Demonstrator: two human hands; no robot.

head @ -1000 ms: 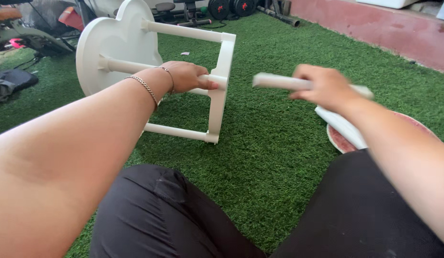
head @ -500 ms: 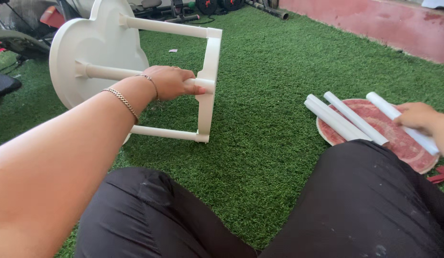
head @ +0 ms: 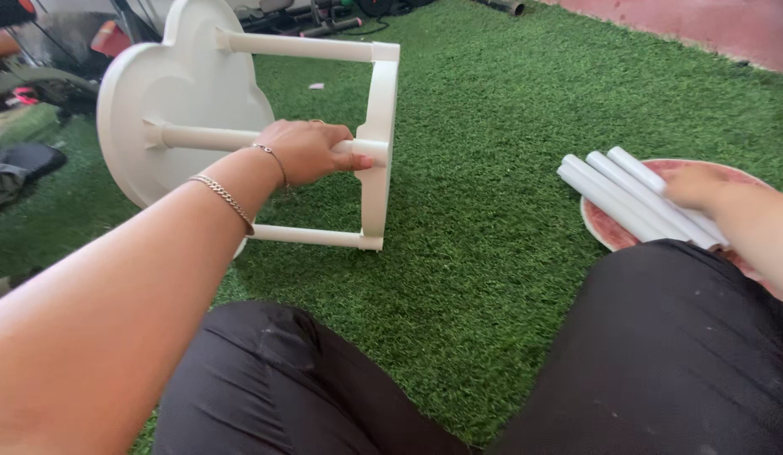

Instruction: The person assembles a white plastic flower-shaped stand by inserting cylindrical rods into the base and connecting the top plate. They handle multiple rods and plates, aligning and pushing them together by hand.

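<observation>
A white cloud-shaped stool (head: pixel 181 109) lies on its side on green turf (head: pixel 476 211). The left hand (head: pixel 311 152) is clenched around its middle leg. Right of the stool, the right hand (head: pixel 695 187) rests on white rods (head: pixel 611 198) piled on a red plate (head: pixel 606 232); its grip cannot be told.

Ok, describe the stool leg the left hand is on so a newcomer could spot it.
On the green turf lies a white stool on its side. Three legs run right from its seat; the left hand wraps the middle one, between the top and bottom legs.
</observation>
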